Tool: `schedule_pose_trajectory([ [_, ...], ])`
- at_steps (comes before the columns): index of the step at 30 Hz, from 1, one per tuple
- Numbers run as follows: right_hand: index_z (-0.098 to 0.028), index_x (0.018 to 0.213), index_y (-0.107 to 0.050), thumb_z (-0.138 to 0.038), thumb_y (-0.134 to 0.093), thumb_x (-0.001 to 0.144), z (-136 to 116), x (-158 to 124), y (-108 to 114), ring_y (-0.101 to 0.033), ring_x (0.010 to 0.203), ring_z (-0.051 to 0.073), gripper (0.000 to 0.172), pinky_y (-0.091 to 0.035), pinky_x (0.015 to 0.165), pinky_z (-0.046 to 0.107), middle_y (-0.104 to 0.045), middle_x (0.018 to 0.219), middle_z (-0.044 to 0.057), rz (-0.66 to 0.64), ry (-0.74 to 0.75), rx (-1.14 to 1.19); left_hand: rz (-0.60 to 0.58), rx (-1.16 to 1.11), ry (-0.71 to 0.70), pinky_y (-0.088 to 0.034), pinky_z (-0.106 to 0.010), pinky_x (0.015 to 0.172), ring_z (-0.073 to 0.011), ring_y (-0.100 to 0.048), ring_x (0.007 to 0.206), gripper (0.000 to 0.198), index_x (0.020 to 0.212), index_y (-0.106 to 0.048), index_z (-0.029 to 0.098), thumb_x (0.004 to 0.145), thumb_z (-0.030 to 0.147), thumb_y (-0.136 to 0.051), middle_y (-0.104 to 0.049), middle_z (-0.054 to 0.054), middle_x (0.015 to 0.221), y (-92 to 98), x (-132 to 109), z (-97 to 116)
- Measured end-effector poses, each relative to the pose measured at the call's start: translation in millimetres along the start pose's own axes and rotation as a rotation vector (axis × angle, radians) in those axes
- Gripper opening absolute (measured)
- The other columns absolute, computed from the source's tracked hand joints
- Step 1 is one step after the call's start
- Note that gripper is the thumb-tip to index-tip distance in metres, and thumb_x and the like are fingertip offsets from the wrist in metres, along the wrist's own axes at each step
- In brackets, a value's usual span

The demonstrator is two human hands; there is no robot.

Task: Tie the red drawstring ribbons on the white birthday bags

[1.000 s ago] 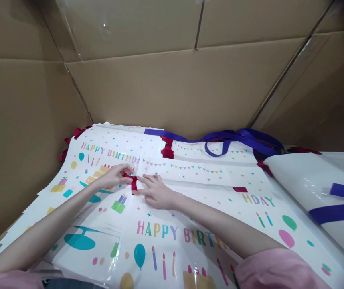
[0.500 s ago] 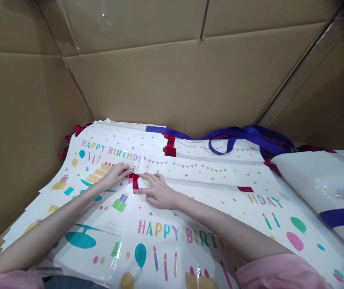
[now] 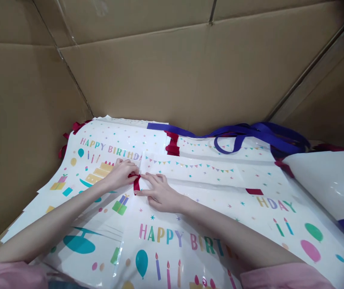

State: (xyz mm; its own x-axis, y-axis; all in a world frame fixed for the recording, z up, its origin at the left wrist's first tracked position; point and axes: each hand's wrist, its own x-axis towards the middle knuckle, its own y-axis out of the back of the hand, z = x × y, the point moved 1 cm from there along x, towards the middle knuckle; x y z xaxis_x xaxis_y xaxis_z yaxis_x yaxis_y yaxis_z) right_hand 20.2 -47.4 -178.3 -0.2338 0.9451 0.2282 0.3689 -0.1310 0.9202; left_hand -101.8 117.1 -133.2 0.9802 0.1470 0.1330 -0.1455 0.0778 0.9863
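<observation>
A short red ribbon (image 3: 136, 186) lies at the edge of a white printed sheet (image 3: 190, 216) with "HAPPY BIRTHDAY", balloons and candles. My left hand (image 3: 123, 174) pinches the upper end of this ribbon, its fingers curled. My right hand (image 3: 161, 192) rests on the sheet just to the right, fingers spread, with fingertips touching the ribbon's edge and lower end. Under both hands are more printed sheets of the same kind, overlapping in a stack. Another red ribbon piece (image 3: 254, 192) shows on the sheet to the right.
A long purple ribbon (image 3: 235, 130) lies in loops along the back of the stack. Red ribbon ends (image 3: 173, 143) stick out near it. Brown cardboard walls (image 3: 172, 76) rise behind and on both sides. A curled glossy white sheet (image 3: 328, 172) lies at the right.
My left hand's fingers have curled more tightly over the upper end of the red ribbon. My right hand has stayed in place on the sheet. The view has shifted slightly.
</observation>
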Motion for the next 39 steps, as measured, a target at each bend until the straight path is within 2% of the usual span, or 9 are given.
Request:
schedule_pose_trajectory([
  [5,-0.035,0.128,-0.053,-0.021,-0.044,0.083,-0.8,-1.0,1.7,-0.021,0.135,0.03,0.047,-0.021,0.099,0.052,-0.024,0.148,0.013,-0.003,0.003,0.015,0.127,0.225,-0.346,-0.024,-0.039,0.082,-0.0176,-0.051,0.085,0.025,0.075,-0.057,0.018,0.091,0.011,-0.04,-0.063,-0.002,0.079,-5.3,-2.9,-5.8],
  [8,-0.035,0.128,-0.053,-0.021,-0.042,0.085,-0.5,-0.7,1.9,-0.021,0.135,0.031,0.047,-0.021,0.099,0.053,-0.026,0.149,0.012,-0.02,0.001,0.007,0.147,0.283,-0.427,-0.024,-0.042,0.085,-0.0188,-0.051,0.091,0.025,0.08,-0.058,0.019,0.093,0.012,-0.038,-0.065,-0.004,0.09,-11.2,-8.8,-14.7],
  [13,-0.036,0.129,-0.052,-0.023,-0.042,0.085,-0.7,-0.1,2.7,-0.022,0.135,0.033,0.047,-0.021,0.099,0.054,-0.025,0.15,0.008,-0.041,-0.005,-0.003,0.142,0.197,-0.148,-0.028,-0.041,0.086,-0.0216,-0.052,0.094,0.022,0.096,-0.06,0.022,0.087,0.014,-0.042,-0.063,-0.007,0.097,-8.3,-19.2,-23.8],
  [17,-0.038,0.13,-0.051,-0.022,-0.043,0.085,-1.7,0.0,3.3,-0.022,0.134,0.033,0.049,-0.021,0.099,0.053,-0.025,0.15,0.007,-0.038,-0.011,-0.009,0.164,0.085,0.111,-0.035,-0.037,0.079,-0.0226,-0.055,0.088,0.017,0.093,-0.058,0.018,0.081,0.017,-0.046,-0.062,-0.007,0.091,-3.1,-24.8,-16.5],
  [23,-0.038,0.131,-0.049,-0.022,-0.043,0.085,-1.5,0.2,2.6,-0.022,0.134,0.033,0.05,-0.022,0.099,0.054,-0.025,0.15,0.006,-0.039,-0.009,-0.012,0.12,-0.446,0.37,-0.038,-0.025,0.059,-0.0135,-0.051,0.061,0.018,0.092,-0.059,0.017,0.079,0.023,-0.048,-0.059,0.0,0.072,-6.5,-23.9,-13.4],
  [27,-0.039,0.13,-0.051,-0.021,-0.044,0.084,-0.9,0.3,1.3,-0.023,0.134,0.033,0.05,-0.021,0.099,0.055,-0.025,0.15,0.007,-0.037,-0.012,-0.001,0.029,-0.651,0.378,-0.038,-0.023,0.055,-0.0126,-0.051,0.062,0.022,0.088,-0.062,0.014,0.073,0.023,-0.05,-0.062,-0.002,0.076,-2.6,-22.7,-23.5],
  [32,-0.037,0.128,-0.053,-0.021,-0.044,0.084,-0.6,0.5,0.5,-0.023,0.134,0.033,0.047,-0.021,0.099,0.054,-0.026,0.149,0.008,-0.022,-0.009,-0.003,-0.005,-0.453,0.249,-0.042,-0.025,0.064,-0.0132,-0.052,0.068,0.037,0.107,-0.06,0.016,0.071,0.021,-0.052,-0.063,-0.004,0.094,9.1,-29.7,-38.3],
  [36,-0.037,0.128,-0.053,-0.021,-0.044,0.084,-0.1,-0.6,-0.9,-0.021,0.135,0.032,0.047,-0.02,0.101,0.054,-0.023,0.151,0.008,-0.013,-0.009,0.004,0.005,-0.269,0.226,-0.042,-0.027,0.071,-0.0166,-0.055,0.076,0.021,0.096,-0.061,0.019,0.082,0.029,-0.051,-0.061,-0.003,0.089,6.1,-34.5,-48.8],
  [39,-0.037,0.128,-0.053,-0.02,-0.045,0.084,0.7,-1.9,-4.4,-0.018,0.136,0.031,0.048,-0.018,0.103,0.053,-0.016,0.153,0.007,0.021,-0.008,0.002,0.018,-0.167,0.185,-0.042,-0.028,0.073,-0.0182,-0.056,0.081,0.016,0.083,-0.058,0.019,0.086,0.023,-0.043,-0.059,-0.004,0.084,-2.3,-31.9,-50.5],
])
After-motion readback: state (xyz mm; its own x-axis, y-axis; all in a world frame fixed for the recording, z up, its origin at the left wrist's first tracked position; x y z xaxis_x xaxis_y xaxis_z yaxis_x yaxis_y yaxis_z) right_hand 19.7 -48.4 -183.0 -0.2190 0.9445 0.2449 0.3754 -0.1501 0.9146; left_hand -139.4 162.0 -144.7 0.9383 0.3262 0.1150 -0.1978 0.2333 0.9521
